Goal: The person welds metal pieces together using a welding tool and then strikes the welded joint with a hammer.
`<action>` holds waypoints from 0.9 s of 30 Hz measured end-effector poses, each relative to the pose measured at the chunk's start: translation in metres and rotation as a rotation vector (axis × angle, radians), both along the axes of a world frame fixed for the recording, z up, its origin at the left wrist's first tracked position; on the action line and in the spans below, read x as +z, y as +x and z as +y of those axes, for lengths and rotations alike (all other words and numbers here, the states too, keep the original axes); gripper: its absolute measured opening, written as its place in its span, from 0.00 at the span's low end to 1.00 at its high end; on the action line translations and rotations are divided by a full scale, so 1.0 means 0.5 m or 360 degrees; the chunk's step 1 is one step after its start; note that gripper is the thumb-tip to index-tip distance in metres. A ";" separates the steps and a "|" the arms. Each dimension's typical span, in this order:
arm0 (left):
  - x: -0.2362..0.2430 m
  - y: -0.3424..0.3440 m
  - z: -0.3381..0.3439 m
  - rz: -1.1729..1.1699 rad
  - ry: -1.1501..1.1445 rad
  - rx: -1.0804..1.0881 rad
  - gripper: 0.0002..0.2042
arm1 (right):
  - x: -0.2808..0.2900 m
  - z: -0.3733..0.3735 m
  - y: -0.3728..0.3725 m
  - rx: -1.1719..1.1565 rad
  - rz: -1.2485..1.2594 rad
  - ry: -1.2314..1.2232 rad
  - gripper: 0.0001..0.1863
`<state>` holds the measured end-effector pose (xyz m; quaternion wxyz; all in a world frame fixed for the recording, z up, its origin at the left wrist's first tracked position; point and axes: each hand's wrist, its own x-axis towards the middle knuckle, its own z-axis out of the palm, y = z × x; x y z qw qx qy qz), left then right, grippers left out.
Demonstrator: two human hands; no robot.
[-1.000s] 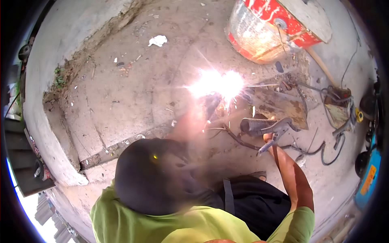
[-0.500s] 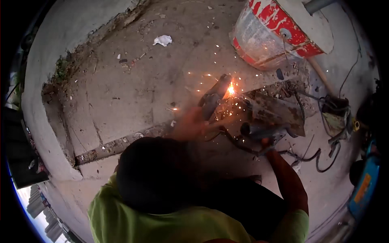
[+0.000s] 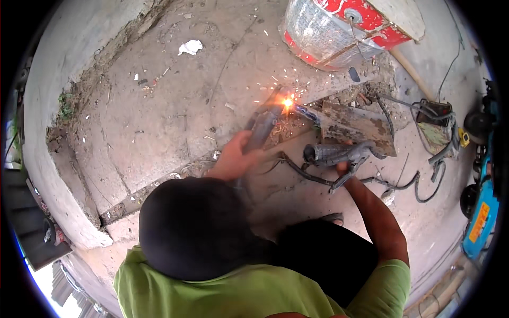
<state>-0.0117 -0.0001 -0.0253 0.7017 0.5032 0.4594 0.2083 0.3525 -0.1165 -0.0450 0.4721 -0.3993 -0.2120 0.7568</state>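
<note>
My left hand [image 3: 237, 155] grips the near end of a dark grey metal tube [image 3: 261, 131], tilted away from me. A glowing arc [image 3: 288, 102] with flying sparks burns at the tube's far end. A thin rod [image 3: 306, 113] runs from the arc back toward my right side. My right hand [image 3: 343, 167] is closed around a grey tubular tool [image 3: 333, 153] with a hollow end, which hides most of the fingers. Whether the rod joins this tool I cannot tell. A dark rounded shape [image 3: 193, 228] in front of my green shirt covers much of my left arm.
A rusty metal plate [image 3: 355, 127] lies just beyond the tool. Black cable [image 3: 405, 186] snakes over the ground to the right. A red-and-white bucket [image 3: 331, 40] stands at the far side. A blue machine [image 3: 480, 212] is at right; a raised concrete edge [image 3: 74, 175] runs along the left.
The view has shifted, so the bucket and ground sit higher and further left. My left hand, blurred before, shows clearly on the tube. Sparks spread less widely, and the rod has become visible.
</note>
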 end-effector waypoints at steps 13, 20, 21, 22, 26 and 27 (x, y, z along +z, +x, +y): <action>-0.026 -0.014 0.006 0.0266 0.0031 -0.0044 0.32 | -0.003 0.017 -0.006 -0.0003 -0.0001 0.0009 0.64; -0.005 -0.017 0.007 0.0364 -0.0099 -0.0061 0.31 | -0.005 0.038 -0.009 0.0031 -0.0014 0.0012 0.64; -0.001 -0.010 0.013 0.0358 0.0081 -0.0155 0.28 | -0.008 0.045 -0.012 0.0029 -0.0016 0.0014 0.64; 0.005 -0.005 0.013 0.0268 -0.0044 -0.0155 0.27 | -0.006 0.046 -0.012 0.0025 -0.0021 0.0016 0.64; 0.065 0.006 0.027 0.0156 -0.0209 -0.0169 0.28 | -0.006 0.063 -0.010 0.0053 -0.0034 0.0009 0.64; 0.069 0.004 0.027 0.0169 -0.0191 -0.0141 0.28 | -0.005 0.062 -0.008 0.0059 -0.0043 -0.0001 0.64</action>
